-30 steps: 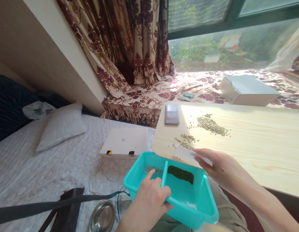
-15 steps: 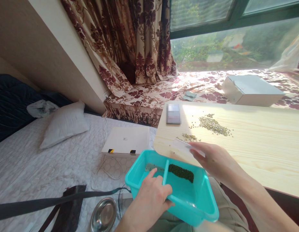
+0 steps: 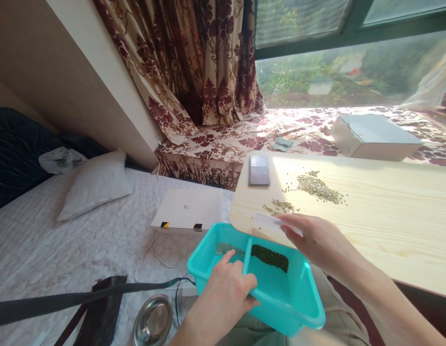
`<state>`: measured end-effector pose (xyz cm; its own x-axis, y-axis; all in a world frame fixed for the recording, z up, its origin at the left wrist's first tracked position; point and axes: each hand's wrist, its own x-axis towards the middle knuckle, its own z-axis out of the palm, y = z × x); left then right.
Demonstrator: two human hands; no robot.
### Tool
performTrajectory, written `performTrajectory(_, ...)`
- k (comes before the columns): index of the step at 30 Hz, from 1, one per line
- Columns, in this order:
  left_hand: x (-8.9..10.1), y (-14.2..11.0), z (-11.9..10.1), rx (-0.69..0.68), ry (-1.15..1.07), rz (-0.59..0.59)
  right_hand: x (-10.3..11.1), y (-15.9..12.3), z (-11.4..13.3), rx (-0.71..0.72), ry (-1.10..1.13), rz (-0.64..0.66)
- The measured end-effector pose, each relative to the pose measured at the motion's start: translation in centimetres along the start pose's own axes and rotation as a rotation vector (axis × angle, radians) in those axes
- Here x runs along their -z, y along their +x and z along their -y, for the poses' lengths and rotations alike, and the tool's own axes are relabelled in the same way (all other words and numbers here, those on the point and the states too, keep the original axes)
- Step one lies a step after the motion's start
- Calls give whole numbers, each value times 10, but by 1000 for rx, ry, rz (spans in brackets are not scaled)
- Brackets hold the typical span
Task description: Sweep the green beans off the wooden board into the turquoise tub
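Observation:
A teal two-compartment bin (image 3: 313, 293) rests at my lap, against the near edge of the wooden table. My left hand (image 3: 226, 290) grips its near rim by the divider, index finger stretched over the left compartment. Small dark green beans (image 3: 269, 258) lie in the right compartment; a pale, speckled layer (image 3: 224, 249) lies in the left one. My right hand (image 3: 309, 233) pinches a thin white card (image 3: 266, 222), held low over the table edge above the bin. Just beyond the card is a small pile of yellowish-green grains (image 3: 279, 207), with a larger pile (image 3: 319, 187) farther back.
On the pale wooden table (image 3: 395, 211) sits a grey, blurred-out device (image 3: 259, 170). A white box (image 3: 379, 137) stands on the floral window seat. Left, the bed holds a white case (image 3: 186, 207), a metal bowl (image 3: 153, 321), a dark strap (image 3: 136, 287) and a pillow (image 3: 95, 187).
My right hand and the card have shifted slightly left, toward the near table edge. My left hand keeps its hold on the bin.

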<state>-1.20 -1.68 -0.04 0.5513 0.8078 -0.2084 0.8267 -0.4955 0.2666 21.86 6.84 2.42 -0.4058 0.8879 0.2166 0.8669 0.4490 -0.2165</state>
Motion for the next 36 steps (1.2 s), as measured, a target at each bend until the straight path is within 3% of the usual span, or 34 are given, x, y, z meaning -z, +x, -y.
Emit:
performTrajectory(9, -4, -10, 12, 23, -29, -56, 1, -5, 0, 49, 34, 24)
performTrajectory(13, -5, -13, 14, 52, -14, -51, 1, 12, 3, -31, -83, -3)
performTrajectory(17, -6, -16, 17, 70, -12, -67, 2, 22, 16, -27, -127, 67)
performTrajectory(21, -7, -22, 19, 86, 8, -79, 10, -2, 24, 113, -47, 74)
performTrajectory(24, -6, -21, 14, 69, 38, -55, 16, -28, 13, 171, 46, 47)
performTrajectory(28, -5, -6, 0, -47, 56, 17, 17, -44, -19, -70, -6, -154)
performTrajectory(31, -2, 11, -14, -149, 66, 73, 16, -44, -35, -200, -34, -154)
performTrajectory(36, 3, 26, -32, -241, 88, 126, 12, -38, -35, -254, -67, -93)
